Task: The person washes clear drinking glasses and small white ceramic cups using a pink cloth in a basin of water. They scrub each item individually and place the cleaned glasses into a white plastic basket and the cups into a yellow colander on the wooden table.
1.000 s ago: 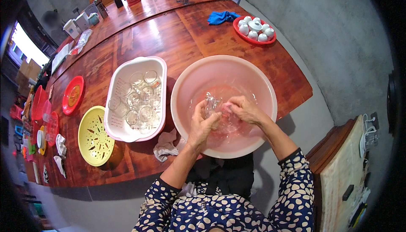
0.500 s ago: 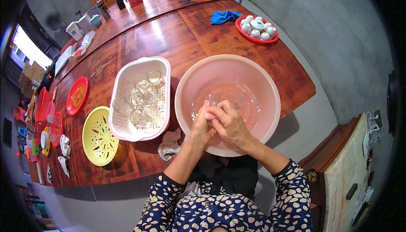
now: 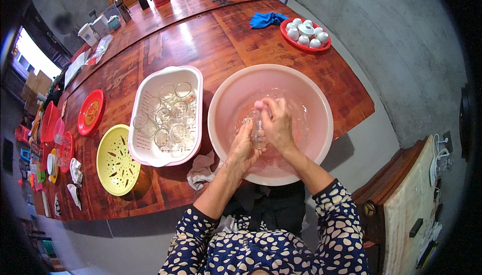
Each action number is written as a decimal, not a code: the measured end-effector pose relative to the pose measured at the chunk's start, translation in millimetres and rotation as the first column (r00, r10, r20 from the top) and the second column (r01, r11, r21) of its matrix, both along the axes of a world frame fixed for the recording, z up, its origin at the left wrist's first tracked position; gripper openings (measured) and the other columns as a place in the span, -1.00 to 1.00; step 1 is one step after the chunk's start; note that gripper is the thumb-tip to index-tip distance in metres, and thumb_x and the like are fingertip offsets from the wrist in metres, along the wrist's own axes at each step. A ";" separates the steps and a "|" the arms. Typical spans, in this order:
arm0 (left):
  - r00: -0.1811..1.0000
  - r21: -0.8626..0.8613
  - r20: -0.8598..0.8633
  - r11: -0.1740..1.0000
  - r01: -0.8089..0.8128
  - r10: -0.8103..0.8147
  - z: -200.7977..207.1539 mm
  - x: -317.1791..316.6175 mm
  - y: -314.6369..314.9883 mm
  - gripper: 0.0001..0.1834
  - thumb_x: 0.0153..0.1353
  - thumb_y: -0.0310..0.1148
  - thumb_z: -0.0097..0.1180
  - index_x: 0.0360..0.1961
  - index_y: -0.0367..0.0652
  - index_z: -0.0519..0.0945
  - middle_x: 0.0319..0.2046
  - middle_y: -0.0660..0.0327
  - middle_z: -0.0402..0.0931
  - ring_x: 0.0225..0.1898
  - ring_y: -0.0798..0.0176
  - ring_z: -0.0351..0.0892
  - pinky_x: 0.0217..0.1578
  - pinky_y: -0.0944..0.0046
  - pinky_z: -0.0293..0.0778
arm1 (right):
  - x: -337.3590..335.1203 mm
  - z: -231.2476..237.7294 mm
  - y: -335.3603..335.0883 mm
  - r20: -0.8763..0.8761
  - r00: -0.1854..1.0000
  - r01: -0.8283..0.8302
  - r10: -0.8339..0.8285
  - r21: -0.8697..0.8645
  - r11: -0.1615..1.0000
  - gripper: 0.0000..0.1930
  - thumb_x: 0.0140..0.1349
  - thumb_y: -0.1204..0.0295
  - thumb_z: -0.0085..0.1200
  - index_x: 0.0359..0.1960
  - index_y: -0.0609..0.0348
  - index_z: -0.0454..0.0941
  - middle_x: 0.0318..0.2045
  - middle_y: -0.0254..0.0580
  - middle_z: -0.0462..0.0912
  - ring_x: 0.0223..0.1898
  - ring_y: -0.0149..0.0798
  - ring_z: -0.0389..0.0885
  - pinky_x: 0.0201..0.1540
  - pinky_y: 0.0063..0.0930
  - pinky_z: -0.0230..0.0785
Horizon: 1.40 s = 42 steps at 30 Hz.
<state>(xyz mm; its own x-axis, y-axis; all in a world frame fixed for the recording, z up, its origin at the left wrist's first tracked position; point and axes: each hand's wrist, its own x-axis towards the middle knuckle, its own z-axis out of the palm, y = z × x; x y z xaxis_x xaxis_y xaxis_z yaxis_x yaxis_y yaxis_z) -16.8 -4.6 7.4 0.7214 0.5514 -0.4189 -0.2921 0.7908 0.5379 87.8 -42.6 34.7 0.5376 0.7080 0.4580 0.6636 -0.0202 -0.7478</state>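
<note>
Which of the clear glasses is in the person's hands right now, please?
The single glass over the pink basin, clasped between the left hand and right hand. The other glasses sit untouched in the white tub beside it.

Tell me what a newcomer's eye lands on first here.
The big round pink plastic basin at the table's near edge, where the left hand and right hand hold a small clear glass over the water. Left of it, a white rectangular tub of clear glasses.

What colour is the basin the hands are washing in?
Pale pink, translucent basin, seen in the head view; both hands hold a clear glass in it.
</note>
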 end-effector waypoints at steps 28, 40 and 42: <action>0.982 -0.325 0.184 0.945 0.030 0.032 -13.1 -7.6 12.4 -0.48 0.30 0.09 -0.13 0.01 -0.13 0.41 -0.24 0.12 0.55 -0.27 0.16 0.54 -0.39 0.16 0.47 | 75.3 -43.3 -46.7 0.353 0.864 -0.029 0.360 -0.679 0.734 -0.91 0.03 0.58 0.00 -0.39 0.26 0.50 -0.22 0.04 0.42 -0.19 0.03 0.43 -0.14 -0.11 0.42; 0.956 -0.212 0.291 0.973 0.092 -0.027 -18.3 -9.5 17.5 -0.54 0.28 0.08 -0.06 -0.15 -0.12 0.50 -0.24 0.19 0.53 -0.19 0.23 0.54 -0.17 0.20 0.57 | -24.0 14.4 -38.8 0.170 0.909 -0.399 0.381 0.088 0.913 -0.78 -0.03 0.63 0.09 -0.29 0.23 0.52 -0.30 -0.07 0.40 -0.26 -0.12 0.47 -0.25 -0.34 0.41; 0.928 -0.181 0.372 0.978 0.102 -0.028 -22.0 -9.5 18.4 -0.54 0.33 0.06 -0.14 -0.13 -0.15 0.50 -0.19 0.16 0.54 -0.12 0.21 0.54 -0.11 0.19 0.55 | -22.6 17.1 -34.9 0.229 0.896 -0.402 0.380 0.053 0.914 -0.77 -0.02 0.67 0.06 -0.27 0.24 0.50 -0.28 -0.08 0.36 -0.23 -0.09 0.47 -0.20 -0.28 0.42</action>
